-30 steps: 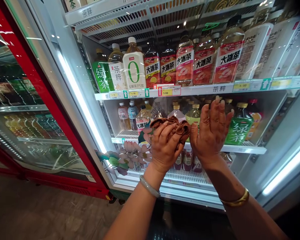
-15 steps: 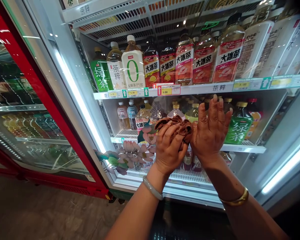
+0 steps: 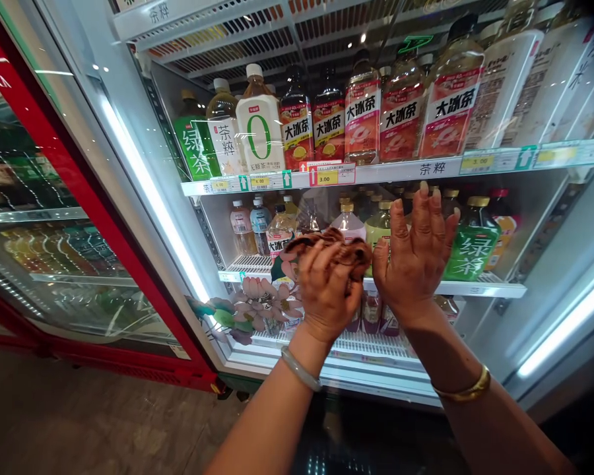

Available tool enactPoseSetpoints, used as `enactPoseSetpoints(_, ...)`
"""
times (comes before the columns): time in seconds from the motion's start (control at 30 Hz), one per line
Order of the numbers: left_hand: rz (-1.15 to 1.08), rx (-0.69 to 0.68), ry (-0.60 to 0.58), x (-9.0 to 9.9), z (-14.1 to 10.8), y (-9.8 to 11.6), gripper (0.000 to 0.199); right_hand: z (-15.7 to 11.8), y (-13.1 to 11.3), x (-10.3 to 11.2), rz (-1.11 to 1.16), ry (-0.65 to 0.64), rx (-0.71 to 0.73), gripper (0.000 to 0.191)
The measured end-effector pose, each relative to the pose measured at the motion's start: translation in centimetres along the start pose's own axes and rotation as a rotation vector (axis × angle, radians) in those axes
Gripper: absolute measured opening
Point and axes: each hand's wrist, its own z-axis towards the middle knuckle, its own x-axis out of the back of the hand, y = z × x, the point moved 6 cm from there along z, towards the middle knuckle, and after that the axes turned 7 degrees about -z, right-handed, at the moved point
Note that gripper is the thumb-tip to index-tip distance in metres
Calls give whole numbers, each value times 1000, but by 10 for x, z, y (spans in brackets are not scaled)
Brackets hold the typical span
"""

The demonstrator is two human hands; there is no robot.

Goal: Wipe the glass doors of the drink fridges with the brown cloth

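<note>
A crumpled brown cloth [image 3: 354,254] is bunched under the fingers of my left hand [image 3: 324,284], which presses it against the glass door of a lit drinks fridge. To the right, my right hand [image 3: 413,257] lies flat with its fingers stretched upward, palm toward the same glass, holding nothing. A flower decal [image 3: 262,300] on the glass sits left of my left hand, partly covered by the hand and cloth. Behind the door, a green tea bottle [image 3: 474,241] shows just right of my right hand.
Inside, an upper shelf edge [image 3: 391,170] with price tags runs above my hands, bearing several bottles, among them a white-labelled bottle [image 3: 260,132]. A lower shelf edge [image 3: 480,288] lies behind them. On the left stands another fridge with a red frame [image 3: 113,218], above the floor [image 3: 103,409].
My left hand and the brown cloth have slid a little to the left along the glass, away from my right hand. The right hand stays nearly in place.
</note>
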Motion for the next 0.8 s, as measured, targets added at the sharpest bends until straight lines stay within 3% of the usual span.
enactPoseSetpoints(0.07, -27, -53, -81, -4, 0, 4, 43, 0, 0, 0, 9, -12, -9, 80)
enactPoseSetpoints(0.13, -6, -60, -72, 2, 11, -5, 42, 1, 0, 1, 18, -9, -13, 79)
enactPoseSetpoints(0.27, 112, 135, 162, 28, 32, -42, 35, 0, 1, 0, 10, -15, -9, 79)
enactPoseSetpoints(0.37, 144, 166, 235, 31, 23, -43, 31, -1, 1, 0, 18, -12, 6, 80)
enactPoseSetpoints(0.47, 124, 115, 156, 16, -3, -23, 33, -1, 1, 0, 25, 1, 7, 80)
enactPoseSetpoints(0.57, 48, 20, -5, -2, -24, -2, 42, -1, 1, 0, 6, -7, -1, 80)
enactPoseSetpoints(0.67, 8, -75, -124, -6, -18, 1, 44, 0, 1, -1, -7, -36, -23, 80)
enactPoseSetpoints(0.73, 28, -55, -85, 3, 1, -10, 42, 1, 1, 0, -2, -37, -27, 80)
enactPoseSetpoints(0.8, 74, 38, 34, 17, 20, -28, 38, 1, 0, 2, 10, -31, -17, 79)
